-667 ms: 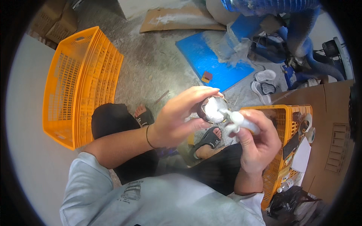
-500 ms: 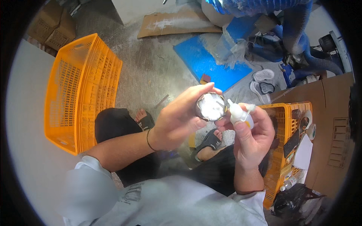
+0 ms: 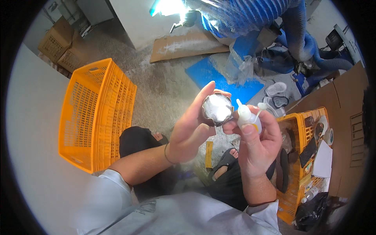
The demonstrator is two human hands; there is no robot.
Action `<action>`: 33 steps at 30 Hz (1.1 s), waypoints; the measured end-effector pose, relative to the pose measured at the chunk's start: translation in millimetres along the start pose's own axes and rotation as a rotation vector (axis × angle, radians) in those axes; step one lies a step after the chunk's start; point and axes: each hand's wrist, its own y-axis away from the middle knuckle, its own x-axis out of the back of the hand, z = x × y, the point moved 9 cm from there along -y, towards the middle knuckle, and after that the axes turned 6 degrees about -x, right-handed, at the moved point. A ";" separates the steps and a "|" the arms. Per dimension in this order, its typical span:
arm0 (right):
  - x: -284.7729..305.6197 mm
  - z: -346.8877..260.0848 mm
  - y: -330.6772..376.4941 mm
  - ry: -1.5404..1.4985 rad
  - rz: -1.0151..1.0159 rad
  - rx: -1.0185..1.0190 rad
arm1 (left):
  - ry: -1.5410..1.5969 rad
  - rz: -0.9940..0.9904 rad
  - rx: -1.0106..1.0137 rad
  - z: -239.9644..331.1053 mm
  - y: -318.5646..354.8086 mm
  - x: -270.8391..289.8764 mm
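My left hand point(image 3: 187, 140) holds a round piece point(image 3: 216, 109) with a pale, shiny face and a dark, jagged rim. Its fingers curl behind the piece, with the thumb at the lower edge. Close on the right, my right hand point(image 3: 258, 150) grips a small white squeeze bottle point(image 3: 245, 114) between thumb and fingers. The bottle's narrow nozzle points up and a little left, beside the round piece but apart from it. A small white cap stands off to the nozzle's right. The right fingertips come near the rim of the piece; whether they touch it I cannot tell.
Stacked orange crates point(image 3: 96, 117) stand at left. At right, another orange crate point(image 3: 291, 196) carries loose scraps, beside a large cardboard sheet point(image 3: 340, 94). A blue board point(image 3: 207, 74), a cardboard piece point(image 3: 184, 47) and shoe soles point(image 3: 276, 89) lie ahead, below a blue hose point(image 3: 295, 31).
The head view has tilted up, so the surroundings sit lower and a bright lamp shows at the top. The round piece's face has gone from bright white to greyer. Both hands keep their holds.
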 end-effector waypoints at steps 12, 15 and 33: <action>-3.7 -7.5 -1.1 -0.191 -0.050 0.037 | -0.150 0.099 0.018 -5.1 -3.9 -0.9; -3.7 -10.8 -1.4 -0.160 -0.050 0.050 | -0.127 0.098 -0.001 -2.7 -8.0 -4.5; 5.8 -3.8 -1.3 -0.085 0.014 0.050 | 0.086 0.263 0.073 -7.4 -14.0 -5.0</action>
